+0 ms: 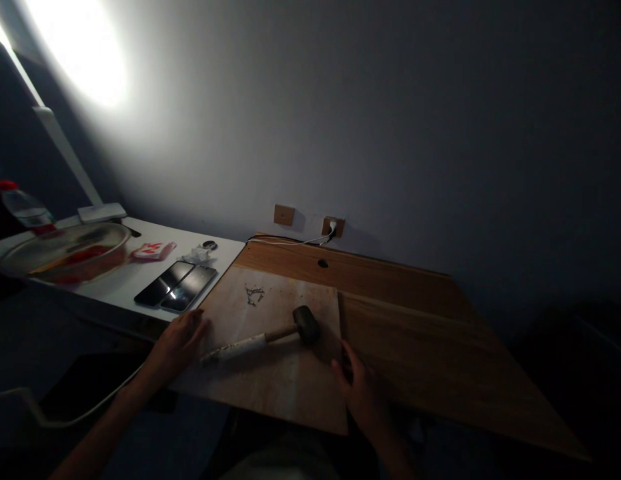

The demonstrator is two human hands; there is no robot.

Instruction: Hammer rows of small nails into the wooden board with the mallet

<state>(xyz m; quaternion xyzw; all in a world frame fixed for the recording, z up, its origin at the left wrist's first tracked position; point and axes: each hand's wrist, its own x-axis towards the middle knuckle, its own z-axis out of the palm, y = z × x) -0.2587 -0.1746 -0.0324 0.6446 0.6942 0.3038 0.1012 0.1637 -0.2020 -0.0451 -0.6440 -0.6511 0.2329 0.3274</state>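
Two hands, the left hand [177, 343] and the right hand [361, 385], stay empty by a rubber mallet [285, 332].
The left hand is open, fingers spread a bit, resting on the left edge of a pale wood board [270, 380], just beside the white end of the handle. The right hand is half curled at the board's right edge, near the dark mallet head, and seems to grip nothing. The mallet lies flat on the board, low in the middle of the frame.

Left hand [177, 343] flat, palm down, fingers toward far side; right hand [361, 390] loosely curled, well apart, empty.
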